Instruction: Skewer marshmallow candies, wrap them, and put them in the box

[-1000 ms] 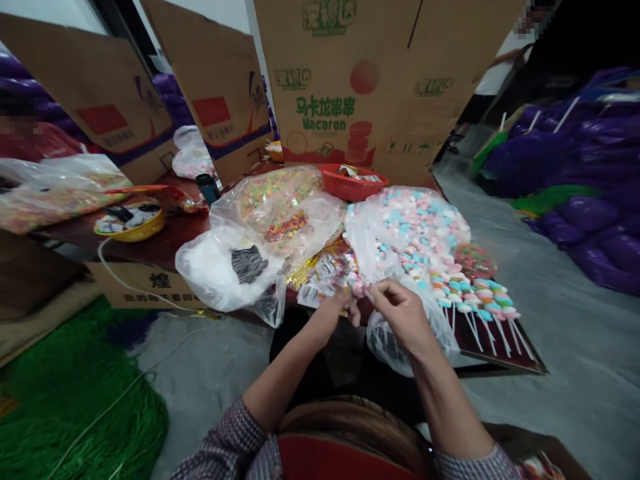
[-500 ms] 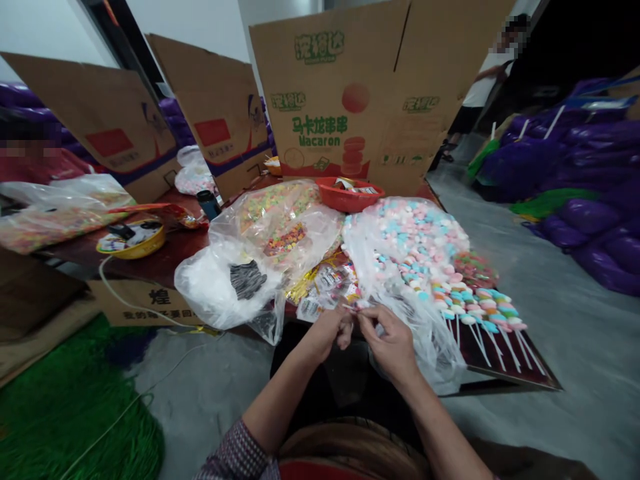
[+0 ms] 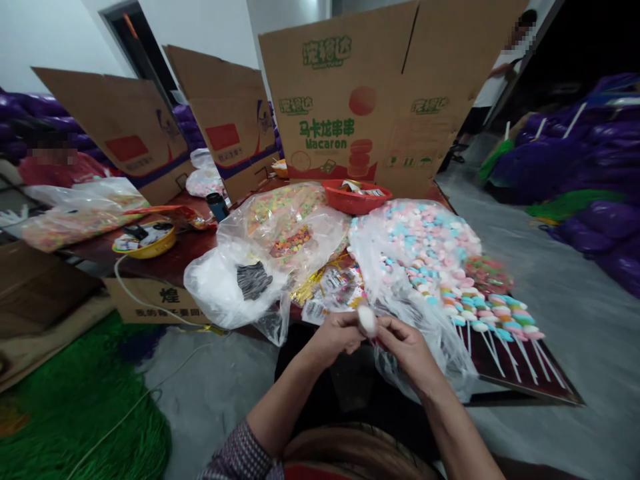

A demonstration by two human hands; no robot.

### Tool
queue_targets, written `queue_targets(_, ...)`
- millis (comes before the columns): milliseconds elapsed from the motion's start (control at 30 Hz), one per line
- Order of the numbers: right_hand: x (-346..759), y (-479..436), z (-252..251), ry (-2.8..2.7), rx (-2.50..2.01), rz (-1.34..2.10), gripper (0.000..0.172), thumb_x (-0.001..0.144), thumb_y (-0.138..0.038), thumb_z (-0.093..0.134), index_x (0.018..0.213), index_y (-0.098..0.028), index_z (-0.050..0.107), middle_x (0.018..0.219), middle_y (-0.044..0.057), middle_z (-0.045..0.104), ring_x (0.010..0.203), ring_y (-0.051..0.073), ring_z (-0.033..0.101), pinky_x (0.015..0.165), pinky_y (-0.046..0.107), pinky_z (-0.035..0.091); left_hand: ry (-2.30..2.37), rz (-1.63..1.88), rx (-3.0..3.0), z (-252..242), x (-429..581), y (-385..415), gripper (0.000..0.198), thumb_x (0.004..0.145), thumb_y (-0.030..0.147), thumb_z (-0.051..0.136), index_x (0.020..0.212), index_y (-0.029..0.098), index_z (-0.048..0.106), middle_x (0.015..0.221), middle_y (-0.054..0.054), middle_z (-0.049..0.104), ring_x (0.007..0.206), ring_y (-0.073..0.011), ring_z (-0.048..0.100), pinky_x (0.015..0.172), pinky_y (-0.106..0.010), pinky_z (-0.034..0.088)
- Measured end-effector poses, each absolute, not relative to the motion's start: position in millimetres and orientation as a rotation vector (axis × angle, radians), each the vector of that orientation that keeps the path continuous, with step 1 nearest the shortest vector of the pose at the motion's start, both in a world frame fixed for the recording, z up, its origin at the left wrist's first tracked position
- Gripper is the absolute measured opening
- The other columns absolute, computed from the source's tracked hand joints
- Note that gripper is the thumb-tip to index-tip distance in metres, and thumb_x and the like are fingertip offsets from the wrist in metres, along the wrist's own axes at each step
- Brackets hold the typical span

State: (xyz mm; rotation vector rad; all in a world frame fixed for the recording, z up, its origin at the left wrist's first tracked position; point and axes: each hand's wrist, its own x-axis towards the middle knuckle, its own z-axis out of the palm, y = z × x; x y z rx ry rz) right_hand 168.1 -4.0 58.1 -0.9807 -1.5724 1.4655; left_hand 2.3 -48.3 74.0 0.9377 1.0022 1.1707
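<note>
My left hand and my right hand meet at the near edge of the dark table, both pinched on a small white candy piece held between them. Just beyond lies an open clear bag of pastel marshmallow candies. To its right, finished candy skewers lie in a row with their white sticks pointing toward me. Small printed wrappers lie on the table in front of my left hand.
A bag of multicoloured candies, a white bag, a red bowl and a yellow bowl sit on the table. Cardboard boxes stand behind. People are at far left and back right. Green netting covers the floor left.
My hands drew nearer to me and lower, and a white candy piece now shows between the fingertips. The camera tilted slightly.
</note>
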Motion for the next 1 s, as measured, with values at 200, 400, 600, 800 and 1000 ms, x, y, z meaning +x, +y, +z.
queue_targets(200, 173, 4, 62, -1.489, -1.152, 1.095, 0.029, 0.079, -0.049, 0.073, 0.079, -0.02, 0.075, 0.076, 0.004, 0.072, 0.073, 0.019, 0.063, 0.07, 0.031, 0.049, 1.01, 0.903, 1.252, 74, 1, -58, 0.039, 0.086, 0.037, 0.057, 0.107, 0.013, 0.079, 0.049, 0.006, 0.047, 0.048, -0.0067, 0.038, 0.055, -0.023, 0.029)
queue_targets(400, 170, -4, 65, -1.703, -0.763, 0.869, 0.014, 0.089, -0.032, 0.069, 0.079, -0.023, 0.074, 0.081, 0.003, 0.073, 0.078, 0.018, 0.068, 0.075, 0.029, 0.054, 1.024, 0.987, 0.866, 57, 16, -43, 0.082, 0.077, 0.095, 0.03, 0.069, 0.019, 0.058, 0.035, 0.008, 0.033, 0.032, -0.0082, 0.028, 0.048, -0.028, 0.031)
queue_targets(600, 176, -17, 67, -1.751, -0.761, 0.966, 0.022, 0.091, -0.037, 0.068, 0.074, -0.024, 0.071, 0.106, 0.007, 0.076, 0.104, 0.021, 0.07, 0.099, 0.039, 0.053, 1.057, 1.243, 0.85, 63, 18, -45, 0.048, 0.077, 0.052, 0.069, 0.052, 0.019, 0.045, 0.042, 0.005, 0.04, 0.045, -0.0054, 0.041, 0.052, -0.021, 0.034)
queue_targets(800, 189, -20, 55, -1.415, -0.825, 1.389, 0.04, 0.082, -0.062, 0.074, 0.078, -0.023, 0.066, 0.115, 0.006, 0.075, 0.108, 0.02, 0.069, 0.101, 0.04, 0.053, 1.153, 1.238, 1.004, 59, 20, -44, 0.023, 0.081, 0.041, 0.072, 0.079, 0.019, 0.067, 0.049, 0.009, 0.042, 0.043, -0.0051, 0.034, 0.046, -0.021, 0.028)
queue_targets(1000, 201, -30, 48, -1.158, -0.855, 1.695, 0.042, 0.076, -0.06, 0.081, 0.084, -0.023, 0.062, 0.071, -0.004, 0.068, 0.058, 0.01, 0.059, 0.057, 0.024, 0.05, 1.141, 1.08, 1.495, 69, 31, -47, 0.019, 0.088, 0.038, 0.07, 0.089, 0.021, 0.077, 0.057, 0.005, 0.05, 0.05, -0.0068, 0.035, 0.048, -0.022, 0.03)
